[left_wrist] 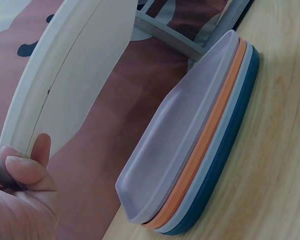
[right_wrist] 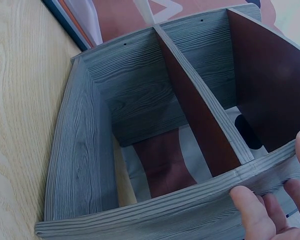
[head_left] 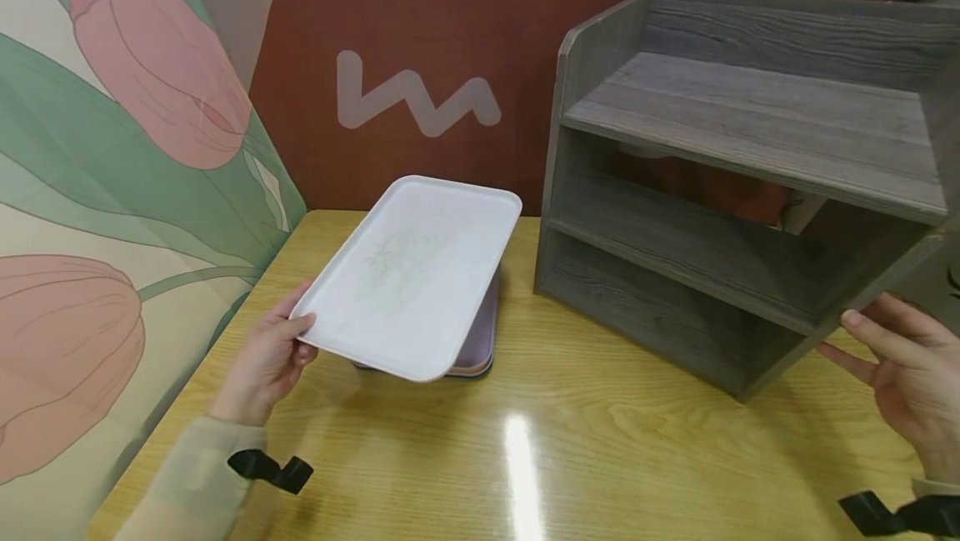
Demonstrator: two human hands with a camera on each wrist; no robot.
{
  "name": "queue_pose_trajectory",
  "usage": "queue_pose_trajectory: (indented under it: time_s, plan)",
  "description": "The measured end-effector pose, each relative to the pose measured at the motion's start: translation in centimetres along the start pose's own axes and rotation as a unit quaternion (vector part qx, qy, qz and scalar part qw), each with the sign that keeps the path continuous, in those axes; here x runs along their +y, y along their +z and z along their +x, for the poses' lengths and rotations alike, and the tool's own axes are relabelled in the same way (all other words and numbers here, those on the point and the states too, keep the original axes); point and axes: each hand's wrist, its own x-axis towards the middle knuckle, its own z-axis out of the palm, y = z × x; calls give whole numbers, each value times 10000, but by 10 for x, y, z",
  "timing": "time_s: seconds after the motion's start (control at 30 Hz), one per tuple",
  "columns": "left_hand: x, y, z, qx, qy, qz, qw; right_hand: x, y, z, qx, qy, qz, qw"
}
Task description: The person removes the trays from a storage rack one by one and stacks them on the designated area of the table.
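Note:
My left hand (head_left: 266, 358) grips the near left corner of a white rectangular tray (head_left: 408, 274), thumb on top and fingers beneath; the tray is raised and tilted, with a faint greenish mark on its surface. Under it on the table sits a stack of trays, partly hidden in the head view. The left wrist view shows a lavender tray (left_wrist: 175, 135) on top, then orange, pale grey and dark blue ones. My right hand (head_left: 911, 366) is at the outer right side of a grey wooden shelf (head_left: 750, 99), its fingertips touching the front edge and side panel.
The wood-grain table (head_left: 600, 441) carries the stack at the back left and the shelf at the right. A mural wall (head_left: 405, 16) stands behind, and a flower-painted wall (head_left: 150, 191) runs along the left. The shelf has compartments with partly see-through backs.

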Motion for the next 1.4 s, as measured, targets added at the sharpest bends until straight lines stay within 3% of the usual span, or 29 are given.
queue_pose_trajectory:
  time_s: [0.53,1.07,1.4]
  plan:
    - [-14,24,8,1080,-394,567,9918,1,-3,1,-97,-5,189,9998]
    - [-30,29,16,1365,-392,530,9884,1,-3,1,-184,-52,72,9998]
    - [-40,27,19,1488,-341,813,9849,2,-1,1,-143,-39,159,9998]
